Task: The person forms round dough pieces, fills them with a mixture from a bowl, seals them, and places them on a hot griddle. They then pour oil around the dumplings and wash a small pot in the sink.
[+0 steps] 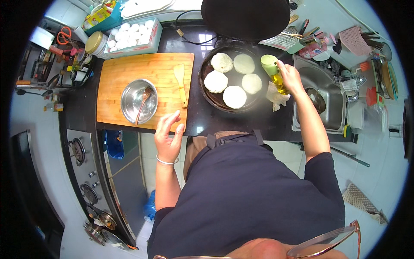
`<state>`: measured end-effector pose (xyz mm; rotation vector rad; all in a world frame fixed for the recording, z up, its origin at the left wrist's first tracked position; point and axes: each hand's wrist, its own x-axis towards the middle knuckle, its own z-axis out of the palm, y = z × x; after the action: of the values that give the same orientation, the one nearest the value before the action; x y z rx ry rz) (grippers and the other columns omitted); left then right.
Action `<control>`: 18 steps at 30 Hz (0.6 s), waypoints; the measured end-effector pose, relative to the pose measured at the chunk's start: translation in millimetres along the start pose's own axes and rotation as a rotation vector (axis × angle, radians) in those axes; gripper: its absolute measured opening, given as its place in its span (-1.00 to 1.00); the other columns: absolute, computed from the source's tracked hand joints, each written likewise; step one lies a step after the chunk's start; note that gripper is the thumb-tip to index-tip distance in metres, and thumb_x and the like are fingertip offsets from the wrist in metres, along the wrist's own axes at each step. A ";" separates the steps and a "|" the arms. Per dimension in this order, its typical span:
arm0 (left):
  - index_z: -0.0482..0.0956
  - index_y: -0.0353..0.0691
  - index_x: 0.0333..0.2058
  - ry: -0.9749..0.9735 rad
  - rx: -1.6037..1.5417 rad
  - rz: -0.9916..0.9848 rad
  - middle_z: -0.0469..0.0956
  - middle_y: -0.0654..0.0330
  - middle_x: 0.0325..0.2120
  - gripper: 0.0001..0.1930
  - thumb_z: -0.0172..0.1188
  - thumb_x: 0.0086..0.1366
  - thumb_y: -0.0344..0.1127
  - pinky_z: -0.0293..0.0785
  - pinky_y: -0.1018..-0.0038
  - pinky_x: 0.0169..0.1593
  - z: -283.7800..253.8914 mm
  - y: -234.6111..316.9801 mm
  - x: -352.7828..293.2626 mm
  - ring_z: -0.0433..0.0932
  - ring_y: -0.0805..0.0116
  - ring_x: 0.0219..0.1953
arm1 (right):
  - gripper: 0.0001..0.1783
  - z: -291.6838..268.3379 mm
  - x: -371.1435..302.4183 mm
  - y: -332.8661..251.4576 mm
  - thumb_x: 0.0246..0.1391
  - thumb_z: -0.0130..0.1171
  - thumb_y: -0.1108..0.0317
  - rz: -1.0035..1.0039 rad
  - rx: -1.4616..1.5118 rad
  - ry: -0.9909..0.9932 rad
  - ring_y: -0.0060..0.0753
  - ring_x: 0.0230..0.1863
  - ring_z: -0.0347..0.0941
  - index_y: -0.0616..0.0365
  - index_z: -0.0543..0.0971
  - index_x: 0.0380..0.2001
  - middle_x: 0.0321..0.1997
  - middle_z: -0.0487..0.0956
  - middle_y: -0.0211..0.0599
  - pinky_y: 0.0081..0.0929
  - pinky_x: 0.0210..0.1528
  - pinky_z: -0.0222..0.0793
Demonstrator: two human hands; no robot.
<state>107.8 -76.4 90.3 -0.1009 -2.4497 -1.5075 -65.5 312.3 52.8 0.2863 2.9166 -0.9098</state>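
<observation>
My right hand grips an oil bottle with a green top and yellow oil inside, just right of a round electric griddle. The bottle is tilted, its green end toward the griddle. Several round, pale flatbreads lie apart on the dark cooking surface. Over the front edge of a wooden cutting board hovers my left hand, fingers spread and holding nothing. On the board stand a steel bowl with a brown spoon in it and a wooden spatula.
The griddle's dark lid stands raised behind it. A crumpled pale cloth lies beside the bottle. At the right is a steel sink; utensils crowd the back right. A box of eggs sits behind the board, and a gas stove is at left.
</observation>
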 end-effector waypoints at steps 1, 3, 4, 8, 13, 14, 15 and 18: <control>0.48 -0.31 -0.11 -0.011 -0.003 -0.015 0.48 0.10 -0.25 -0.66 0.15 0.08 -0.54 0.40 0.51 -0.13 -0.8 -0.8 -1.4 0.51 0.36 -0.24 | -0.37 -1.9 -3.1 -10.0 0.06 -0.08 -0.13 0.060 0.007 -0.028 0.05 -0.32 0.48 0.36 0.52 -0.48 -0.47 0.51 0.13 -0.23 -0.26 0.31; 0.48 -0.32 -0.11 -0.012 -0.007 -0.027 0.47 0.11 -0.24 -0.66 0.14 0.08 -0.55 0.39 0.52 -0.11 -2.2 -1.5 -2.0 0.51 0.37 -0.23 | -0.38 -2.7 1.2 -24.6 0.06 -0.08 -0.12 0.030 0.038 -0.100 0.02 -0.34 0.48 0.35 0.52 -0.49 -0.48 0.51 0.12 -0.26 -0.27 0.31; 0.48 -0.32 -0.11 -0.007 -0.011 -0.024 0.47 0.11 -0.24 -0.66 0.14 0.09 -0.55 0.39 0.52 -0.11 -2.6 -0.9 -0.8 0.51 0.37 -0.23 | -0.39 -0.7 2.0 -29.5 0.06 -0.08 -0.12 0.020 0.053 -0.136 0.00 -0.35 0.48 0.35 0.52 -0.49 -0.49 0.51 0.11 -0.27 -0.27 0.31; 0.50 -0.28 -0.12 0.029 0.031 -0.018 0.48 0.10 -0.26 -0.66 0.17 0.07 -0.54 0.41 0.49 -0.15 -9.1 -2.0 -0.6 0.51 0.35 -0.27 | -0.42 15.7 -3.1 -39.8 0.06 -0.06 -0.09 -0.072 0.045 -0.111 -0.14 -0.46 0.46 0.33 0.52 -0.51 -0.55 0.50 0.03 -0.31 -0.31 0.30; 0.50 -0.28 -0.12 0.074 0.021 -0.045 0.47 0.11 -0.25 -0.68 0.15 0.08 -0.54 0.41 0.49 -0.14 -20.9 -11.4 -7.2 0.50 0.35 -0.27 | -0.41 7.1 -8.5 -41.9 0.06 -0.04 -0.11 -0.034 -0.007 -0.186 -0.15 -0.45 0.46 0.33 0.53 -0.47 -0.54 0.50 0.02 -0.32 -0.34 0.30; 0.50 -0.29 -0.12 0.079 0.026 -0.055 0.47 0.11 -0.26 -0.67 0.15 0.08 -0.54 0.41 0.49 -0.14 -23.0 -13.2 -8.8 0.50 0.35 -0.27 | -0.40 4.6 -15.5 -41.5 0.05 -0.03 -0.13 -0.083 -0.047 -0.165 -0.16 -0.47 0.46 0.33 0.53 -0.47 -0.55 0.49 0.02 -0.32 -0.35 0.30; 0.50 -0.29 -0.12 0.083 0.030 -0.064 0.47 0.11 -0.26 -0.67 0.15 0.08 -0.54 0.42 0.49 -0.14 -24.8 -15.0 -10.2 0.50 0.35 -0.27 | -0.39 1.3 -20.6 -38.1 0.04 -0.03 -0.13 -0.091 -0.066 -0.158 -0.20 -0.49 0.44 0.33 0.52 -0.48 -0.57 0.49 -0.01 -0.34 -0.36 0.30; 0.49 -0.29 -0.11 0.093 0.029 -0.089 0.47 0.11 -0.26 -0.67 0.15 0.08 -0.54 0.41 0.49 -0.14 -28.5 -21.8 -11.5 0.49 0.35 -0.26 | -0.38 -10.9 -33.7 -25.4 0.03 -0.02 -0.14 -0.035 -0.051 -0.168 -0.33 -0.54 0.40 0.34 0.50 -0.53 -0.62 0.47 -0.10 -0.40 -0.40 0.29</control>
<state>119.9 -110.7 80.6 0.0827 -2.4305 -1.4765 -37.6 292.7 80.1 0.1480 2.7930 -0.8193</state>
